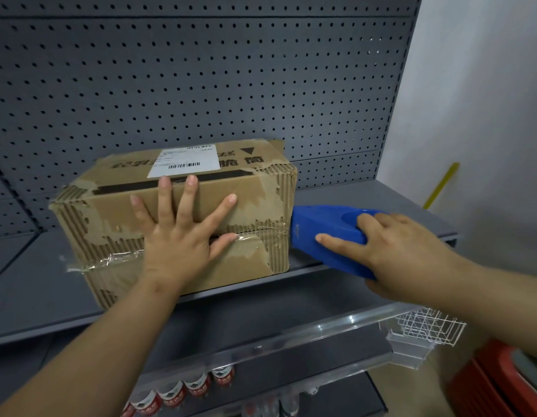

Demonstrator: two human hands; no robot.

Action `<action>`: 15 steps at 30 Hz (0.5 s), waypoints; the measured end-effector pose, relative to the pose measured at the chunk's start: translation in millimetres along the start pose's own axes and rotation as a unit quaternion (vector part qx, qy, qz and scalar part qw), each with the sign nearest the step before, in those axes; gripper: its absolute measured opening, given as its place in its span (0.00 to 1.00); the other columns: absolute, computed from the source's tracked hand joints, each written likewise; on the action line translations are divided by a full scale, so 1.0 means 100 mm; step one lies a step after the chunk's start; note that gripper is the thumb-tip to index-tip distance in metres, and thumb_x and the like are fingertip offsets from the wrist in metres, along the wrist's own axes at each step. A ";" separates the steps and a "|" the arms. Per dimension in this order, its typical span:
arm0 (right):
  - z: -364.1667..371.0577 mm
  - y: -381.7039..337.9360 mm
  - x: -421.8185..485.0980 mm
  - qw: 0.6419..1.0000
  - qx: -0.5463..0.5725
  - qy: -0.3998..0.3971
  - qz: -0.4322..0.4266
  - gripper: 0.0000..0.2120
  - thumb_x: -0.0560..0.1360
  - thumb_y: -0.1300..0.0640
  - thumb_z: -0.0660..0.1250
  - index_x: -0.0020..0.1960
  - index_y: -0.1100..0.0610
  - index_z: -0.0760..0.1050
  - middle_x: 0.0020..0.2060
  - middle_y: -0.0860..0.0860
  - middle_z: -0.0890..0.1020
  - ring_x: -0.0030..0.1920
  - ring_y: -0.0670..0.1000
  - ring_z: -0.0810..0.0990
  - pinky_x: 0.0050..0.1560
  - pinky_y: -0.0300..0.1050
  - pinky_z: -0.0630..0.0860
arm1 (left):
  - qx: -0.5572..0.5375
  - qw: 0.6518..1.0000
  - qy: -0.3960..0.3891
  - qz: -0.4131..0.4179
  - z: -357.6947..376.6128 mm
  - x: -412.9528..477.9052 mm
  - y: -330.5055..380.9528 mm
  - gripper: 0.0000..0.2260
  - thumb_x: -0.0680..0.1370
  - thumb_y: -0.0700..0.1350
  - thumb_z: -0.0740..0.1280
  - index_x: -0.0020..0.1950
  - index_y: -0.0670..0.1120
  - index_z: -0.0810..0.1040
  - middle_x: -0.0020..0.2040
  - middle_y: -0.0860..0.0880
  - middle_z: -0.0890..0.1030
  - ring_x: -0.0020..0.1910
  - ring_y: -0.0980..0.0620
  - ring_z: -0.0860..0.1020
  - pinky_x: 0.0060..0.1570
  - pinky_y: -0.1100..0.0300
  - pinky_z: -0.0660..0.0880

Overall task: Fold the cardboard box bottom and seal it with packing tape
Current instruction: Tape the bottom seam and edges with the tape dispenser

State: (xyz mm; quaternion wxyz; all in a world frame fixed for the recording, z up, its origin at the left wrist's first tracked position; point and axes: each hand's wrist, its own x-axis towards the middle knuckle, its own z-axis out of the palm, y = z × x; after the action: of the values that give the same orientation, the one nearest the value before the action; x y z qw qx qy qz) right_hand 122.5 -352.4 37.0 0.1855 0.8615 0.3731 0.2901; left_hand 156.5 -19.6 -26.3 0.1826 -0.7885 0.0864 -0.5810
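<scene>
Head view: the box (182, 218) lies on its side on the grey shelf (366, 194) in front of the pegboard (201, 70), its flapped face turned toward the person, a strip of clear tape (110, 260) running along the flap seam. The left hand (182, 233) is pressed flat on that face, fingers spread, gripping nothing. The right hand (402, 251) has its grip closed around the blue tape dispenser (327, 236), whose front end touches the box's right edge at the seam.
</scene>
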 end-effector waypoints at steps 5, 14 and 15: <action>0.02 0.08 0.01 1.000 0.031 -0.004 0.003 0.41 0.50 0.53 0.77 0.63 0.49 0.75 0.35 0.59 0.75 0.28 0.58 0.75 0.31 0.49 0.75 | 0.000 1.000 -0.001 -0.007 0.00 -0.01 0.00 0.30 0.72 0.71 0.57 0.72 0.65 0.59 0.77 0.49 0.36 0.75 0.42 0.36 0.67 0.33 0.37; 0.18 0.11 -0.01 0.990 -0.007 -0.140 0.005 0.37 0.58 0.51 0.75 0.66 0.44 0.71 0.39 0.58 0.75 0.34 0.59 0.76 0.37 0.52 0.77 | 0.014 1.000 -0.007 -0.015 -0.01 -0.03 0.01 0.29 0.73 0.70 0.57 0.72 0.66 0.58 0.77 0.48 0.36 0.75 0.42 0.37 0.67 0.33 0.38; 0.20 0.13 -0.04 0.993 0.014 -0.115 0.027 0.38 0.53 0.52 0.77 0.63 0.46 0.74 0.36 0.58 0.75 0.30 0.59 0.76 0.34 0.52 0.76 | 0.017 1.000 -0.007 -0.015 -0.01 -0.03 0.01 0.29 0.73 0.70 0.57 0.72 0.66 0.58 0.77 0.48 0.36 0.75 0.42 0.37 0.67 0.33 0.38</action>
State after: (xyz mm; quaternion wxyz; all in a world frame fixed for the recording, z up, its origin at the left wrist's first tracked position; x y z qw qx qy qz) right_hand 139.8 -366.5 27.5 0.2077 0.9014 0.3299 0.1885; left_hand 154.8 -19.8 -28.7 0.1877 -0.7906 0.0635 -0.5794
